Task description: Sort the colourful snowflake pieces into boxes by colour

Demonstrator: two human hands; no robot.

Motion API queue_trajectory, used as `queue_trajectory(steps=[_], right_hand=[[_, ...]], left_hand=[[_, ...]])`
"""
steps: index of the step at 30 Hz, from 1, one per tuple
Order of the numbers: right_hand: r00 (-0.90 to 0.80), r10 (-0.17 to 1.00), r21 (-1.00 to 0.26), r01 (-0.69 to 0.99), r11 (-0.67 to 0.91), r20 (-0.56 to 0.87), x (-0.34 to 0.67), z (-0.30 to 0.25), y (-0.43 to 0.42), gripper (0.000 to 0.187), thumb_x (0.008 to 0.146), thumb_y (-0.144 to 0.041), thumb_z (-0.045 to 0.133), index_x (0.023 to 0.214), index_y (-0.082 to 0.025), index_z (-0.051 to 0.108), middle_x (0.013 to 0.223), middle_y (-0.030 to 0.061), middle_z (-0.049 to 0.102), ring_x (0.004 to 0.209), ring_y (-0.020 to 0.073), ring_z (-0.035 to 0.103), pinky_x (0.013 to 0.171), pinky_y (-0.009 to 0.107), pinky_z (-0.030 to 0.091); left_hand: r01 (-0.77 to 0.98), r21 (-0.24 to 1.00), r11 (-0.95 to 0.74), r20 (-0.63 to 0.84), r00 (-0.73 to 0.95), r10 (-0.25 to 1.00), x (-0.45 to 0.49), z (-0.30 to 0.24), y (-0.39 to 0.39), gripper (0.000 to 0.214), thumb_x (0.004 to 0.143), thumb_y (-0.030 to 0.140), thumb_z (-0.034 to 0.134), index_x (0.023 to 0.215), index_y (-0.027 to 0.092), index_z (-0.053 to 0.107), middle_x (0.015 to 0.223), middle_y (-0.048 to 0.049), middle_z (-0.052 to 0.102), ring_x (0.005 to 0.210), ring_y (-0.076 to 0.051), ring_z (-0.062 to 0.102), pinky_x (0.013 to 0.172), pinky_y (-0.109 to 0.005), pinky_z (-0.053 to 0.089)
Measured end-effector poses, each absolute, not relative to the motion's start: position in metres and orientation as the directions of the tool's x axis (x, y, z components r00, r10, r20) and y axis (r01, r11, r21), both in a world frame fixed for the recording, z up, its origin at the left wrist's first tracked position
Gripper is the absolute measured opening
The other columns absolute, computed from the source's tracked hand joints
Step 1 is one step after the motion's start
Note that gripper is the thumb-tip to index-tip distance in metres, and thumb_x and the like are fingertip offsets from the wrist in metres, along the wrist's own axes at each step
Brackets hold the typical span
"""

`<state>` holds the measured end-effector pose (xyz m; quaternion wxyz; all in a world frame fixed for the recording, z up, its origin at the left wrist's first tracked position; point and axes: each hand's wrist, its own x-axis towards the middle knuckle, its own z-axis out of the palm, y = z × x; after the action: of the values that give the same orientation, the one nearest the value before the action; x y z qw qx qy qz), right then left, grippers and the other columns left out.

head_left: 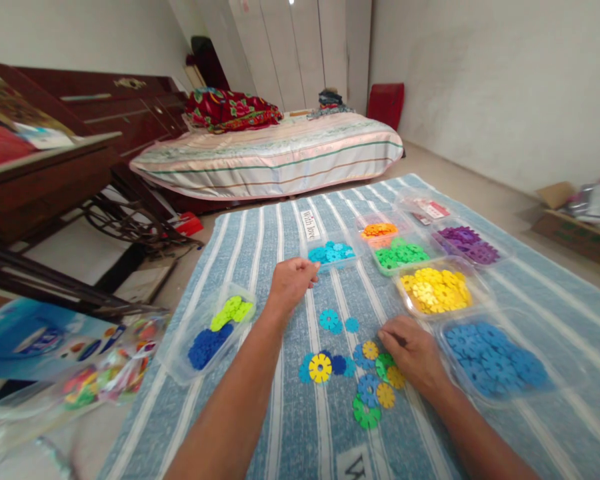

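Observation:
My left hand [293, 283] is closed, fingertips pinched, at the near left corner of a clear tub of light blue notched discs [331, 253]; anything in the pinch is hidden. My right hand [411, 350] has its fingers curled together over the right side of some loose discs, and I cannot make out what it holds. Beneath and beside it lie a green disc [367, 413], a blue disc [368, 389] and several yellow and blue ones, some overlapping or joined. Farther left, a yellow disc [321, 367] lies among blue discs. Light blue discs [329, 319] rest between the hands.
Clear tubs hold yellow discs [437, 291], blue discs [495, 360], green discs [401, 254], purple discs [467, 245] and orange discs [379, 230]. At left, another tub holds lime discs [233, 310] and dark blue discs [209, 346]. A striped cloth [250, 247] covers the table; a bed [270, 157] stands beyond.

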<state>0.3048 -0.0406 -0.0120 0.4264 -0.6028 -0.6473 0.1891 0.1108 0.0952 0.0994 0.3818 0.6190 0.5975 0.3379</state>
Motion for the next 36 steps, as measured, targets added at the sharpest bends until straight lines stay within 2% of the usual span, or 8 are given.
queue_trajectory(steps=[4,7,11,17,20,27,31,36], right_hand=[[0.089,0.941,-0.756,0.622,0.204,0.327,0.305,-0.011,-0.041,0.018,0.084,-0.027,0.05,0.069,-0.021,0.06,0.071,0.0013,0.059,0.074,0.016,0.054,0.069,0.029,0.042],[0.091,0.942,-0.76,0.617,0.202,0.324,0.305,-0.011,-0.041,0.019,0.084,-0.028,0.051,0.069,-0.021,0.06,0.071,0.001,0.059,0.074,0.0158,0.054,0.069,0.029,0.041],[0.089,0.945,-0.768,0.609,0.2,0.316,0.305,-0.012,-0.042,0.02,0.084,-0.029,0.05,0.068,-0.021,0.059,0.07,0.0006,0.058,0.073,0.0158,0.054,0.068,0.028,0.041],[0.101,0.947,-0.77,0.611,0.181,0.303,0.304,-0.01,-0.043,0.019,0.083,-0.028,0.051,0.069,-0.021,0.061,0.07,0.0003,0.058,0.074,0.0156,0.053,0.068,0.028,0.041],[0.101,0.947,-0.766,0.617,0.18,0.304,0.304,-0.01,-0.044,0.02,0.083,-0.029,0.05,0.069,-0.021,0.061,0.069,0.0005,0.058,0.073,0.0158,0.053,0.068,0.028,0.042],[0.085,0.944,-0.751,0.63,0.198,0.32,0.306,-0.01,-0.043,0.021,0.083,-0.029,0.049,0.067,-0.021,0.061,0.068,0.001,0.059,0.072,0.0162,0.054,0.067,0.029,0.042],[0.094,0.943,-0.75,0.633,0.19,0.318,0.305,-0.01,-0.043,0.021,0.083,-0.029,0.05,0.067,-0.021,0.061,0.069,0.0006,0.058,0.072,0.0158,0.054,0.067,0.028,0.042],[0.106,0.941,-0.757,0.625,0.19,0.323,0.304,-0.011,-0.042,0.021,0.083,-0.03,0.05,0.068,-0.021,0.061,0.07,0.0009,0.059,0.073,0.0158,0.055,0.068,0.028,0.043]], left_hand=[[0.788,0.587,-0.189,-0.166,0.345,0.924,0.089,0.086,0.071,0.012,0.066,0.026,0.054,0.059,0.017,0.059,0.053,0.0019,0.057,0.053,-0.011,0.051,0.052,-0.021,0.033],[0.87,0.37,-0.326,-0.335,0.452,0.827,0.072,0.083,0.051,0.008,0.063,0.016,0.052,0.06,0.018,0.059,0.054,0.0031,0.055,0.054,-0.011,0.05,0.051,-0.021,0.029],[0.882,0.315,-0.35,-0.458,0.464,0.758,0.057,0.083,0.03,0.017,0.059,0.013,0.051,0.071,0.02,0.061,0.062,0.0034,0.057,0.059,-0.012,0.051,0.053,-0.021,0.029],[0.873,0.341,-0.348,-0.434,0.475,0.766,0.052,0.079,0.011,0.019,0.057,0.015,0.053,0.074,0.021,0.057,0.071,0.0035,0.056,0.066,-0.013,0.05,0.057,-0.021,0.03],[0.872,0.38,-0.309,-0.421,0.461,0.782,0.05,0.074,0.008,0.012,0.056,0.015,0.053,0.067,0.02,0.053,0.067,0.0044,0.053,0.063,-0.012,0.047,0.055,-0.021,0.028],[0.776,0.63,-0.027,-0.478,0.415,0.774,0.029,0.069,0.012,0.01,0.06,0.026,0.058,0.059,0.018,0.052,0.052,0.0061,0.047,0.053,-0.01,0.044,0.05,-0.021,0.027],[0.754,0.655,0.04,-0.485,0.38,0.788,0.024,0.074,0.019,0.014,0.063,0.03,0.057,0.058,0.017,0.053,0.048,0.0051,0.051,0.048,-0.01,0.046,0.047,-0.021,0.027],[0.606,0.789,0.101,-0.348,0.306,0.886,0.053,0.092,0.05,0.018,0.063,0.032,0.06,0.057,0.017,0.052,0.05,0.0029,0.056,0.046,-0.009,0.047,0.046,-0.02,0.033]])
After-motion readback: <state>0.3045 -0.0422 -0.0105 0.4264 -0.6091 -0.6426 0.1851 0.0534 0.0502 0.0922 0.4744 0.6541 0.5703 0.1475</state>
